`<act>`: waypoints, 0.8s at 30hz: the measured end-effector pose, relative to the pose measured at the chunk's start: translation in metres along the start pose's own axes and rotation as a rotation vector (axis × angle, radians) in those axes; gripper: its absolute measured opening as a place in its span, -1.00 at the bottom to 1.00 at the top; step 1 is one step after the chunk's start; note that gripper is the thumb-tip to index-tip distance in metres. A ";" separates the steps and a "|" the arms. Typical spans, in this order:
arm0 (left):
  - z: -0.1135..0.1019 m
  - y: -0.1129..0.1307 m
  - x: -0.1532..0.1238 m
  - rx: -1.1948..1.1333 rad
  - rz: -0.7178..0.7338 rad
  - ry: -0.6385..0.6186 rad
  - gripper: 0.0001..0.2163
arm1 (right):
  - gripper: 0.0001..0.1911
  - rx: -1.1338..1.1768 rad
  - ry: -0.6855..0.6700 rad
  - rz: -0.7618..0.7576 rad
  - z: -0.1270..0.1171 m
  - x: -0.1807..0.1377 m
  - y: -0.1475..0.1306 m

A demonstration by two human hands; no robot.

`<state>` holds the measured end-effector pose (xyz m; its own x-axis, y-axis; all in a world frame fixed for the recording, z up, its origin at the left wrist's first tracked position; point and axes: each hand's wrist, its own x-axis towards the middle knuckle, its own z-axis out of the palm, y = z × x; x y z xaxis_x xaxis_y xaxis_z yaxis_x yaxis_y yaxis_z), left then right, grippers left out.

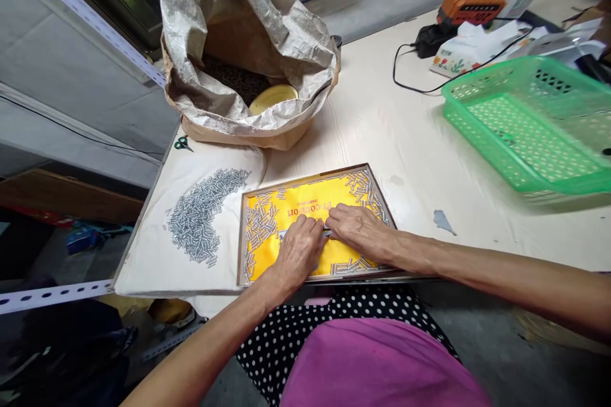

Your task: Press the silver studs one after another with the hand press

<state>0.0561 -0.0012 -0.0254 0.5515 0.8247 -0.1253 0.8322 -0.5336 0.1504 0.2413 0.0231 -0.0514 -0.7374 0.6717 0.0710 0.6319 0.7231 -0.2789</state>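
Observation:
A shallow tray [241, 238] with a yellow printed bottom lies at the table's front edge. Small silvery metal pieces [261, 222], which look like coil springs, are spread along its sides and corners. Over the tray's middle, my left hand [301, 243] has its fingers curled down. Close beside it, my right hand [357, 227] is also closed, its fingertips almost meeting the left ones. A thin bluish-grey item shows between the two hands, but my fingers cover most of it. Left of the tray, a heap of the same metal pieces [200, 216] rests on a white cloth [143, 261].
Behind the tray stands a large open sack [248, 130] with dark contents and a yellow bowl [274, 98]. Green-handled scissors [182, 144] lie near the left edge. At right are a green plastic basket [525, 181], an orange-and-black device [470, 7] and a black cable [396, 73].

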 end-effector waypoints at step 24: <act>-0.009 0.019 -0.050 -0.115 -0.390 0.343 -0.85 | -0.83 0.088 0.119 -0.017 -0.029 0.010 0.020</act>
<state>0.0438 -0.0511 -0.0075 0.1362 0.9819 0.1314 0.9495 -0.1672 0.2656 0.2536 0.0487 -0.0280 -0.7109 0.6779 0.1876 0.5928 0.7210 -0.3589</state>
